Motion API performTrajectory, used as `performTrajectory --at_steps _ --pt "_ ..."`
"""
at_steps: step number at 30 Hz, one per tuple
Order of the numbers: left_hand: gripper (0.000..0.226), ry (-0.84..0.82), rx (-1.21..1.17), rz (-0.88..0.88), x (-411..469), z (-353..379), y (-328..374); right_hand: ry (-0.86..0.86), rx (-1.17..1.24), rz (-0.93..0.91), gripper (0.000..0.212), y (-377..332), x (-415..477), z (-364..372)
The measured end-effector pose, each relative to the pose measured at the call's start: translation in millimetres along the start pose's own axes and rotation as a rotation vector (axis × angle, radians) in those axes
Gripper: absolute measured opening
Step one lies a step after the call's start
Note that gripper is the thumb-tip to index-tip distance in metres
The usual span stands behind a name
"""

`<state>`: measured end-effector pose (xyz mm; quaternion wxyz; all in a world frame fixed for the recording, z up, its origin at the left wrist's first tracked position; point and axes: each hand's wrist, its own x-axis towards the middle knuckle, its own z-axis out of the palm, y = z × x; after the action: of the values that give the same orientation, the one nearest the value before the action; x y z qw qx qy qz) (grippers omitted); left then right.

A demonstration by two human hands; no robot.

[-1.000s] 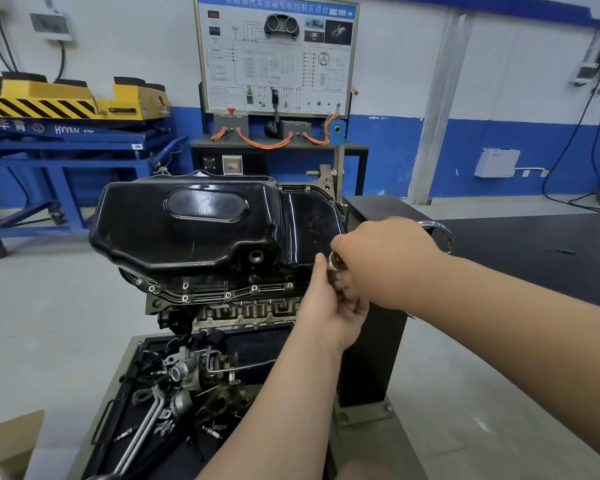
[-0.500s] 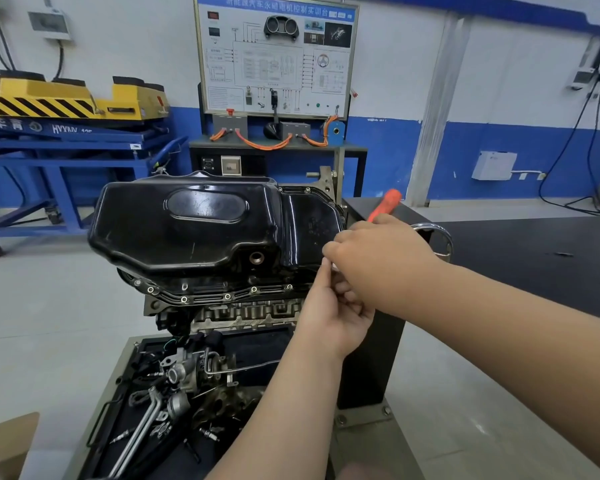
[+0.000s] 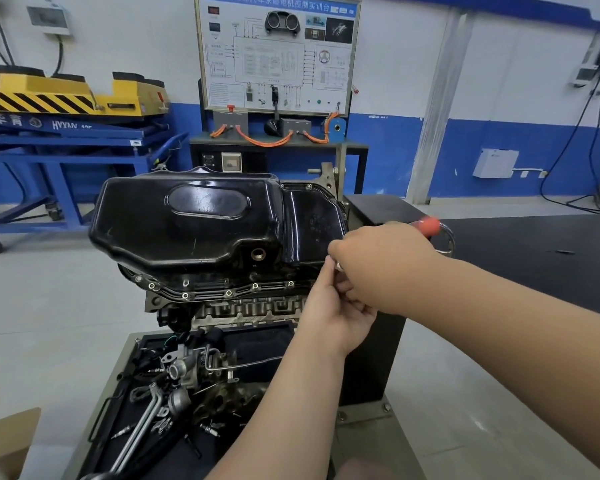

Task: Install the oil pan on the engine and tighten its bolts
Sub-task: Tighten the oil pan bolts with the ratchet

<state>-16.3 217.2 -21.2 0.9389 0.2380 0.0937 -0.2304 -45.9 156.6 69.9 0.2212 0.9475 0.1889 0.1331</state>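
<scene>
Two hands meet at one spot in the head view: the near right corner of the oil pan (image 3: 194,223). The pan lies seated on top of the engine (image 3: 250,308), its long side running left to right. A row of bolts (image 3: 228,292) is already in the near rim.

The right hand (image 3: 385,261) comes in from the right, closed round a tool (image 3: 428,226) whose orange grip pokes out behind the knuckles. Its long axis seems to run from that grip forward and left, down to a small silver piece (image 3: 338,266) (a socket or bolt head, too small to tell) just beside the pan's corner.

The left hand (image 3: 336,317) rises from below, its fingers (image 3: 326,271) reaching up to that same silver piece. The right hand covers most of them, so I cannot tell whether they pinch it or only steady it.

The corner fixing lies just left of both hands, and the right hand, with the tool, looks set to turn it. Loose parts lie in the tray (image 3: 118,403) under the engine.
</scene>
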Motion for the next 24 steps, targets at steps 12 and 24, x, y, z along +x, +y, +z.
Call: performTrajectory --at_steps 12,24 --pt "0.041 -0.103 -0.032 0.003 -3 -1 -5 -0.027 0.094 0.144 0.043 -1 -9 9" --pt "0.046 -0.101 -0.024 0.009 7 -5 -11 -0.003 -0.131 -0.101 0.021 -1 -10 6"
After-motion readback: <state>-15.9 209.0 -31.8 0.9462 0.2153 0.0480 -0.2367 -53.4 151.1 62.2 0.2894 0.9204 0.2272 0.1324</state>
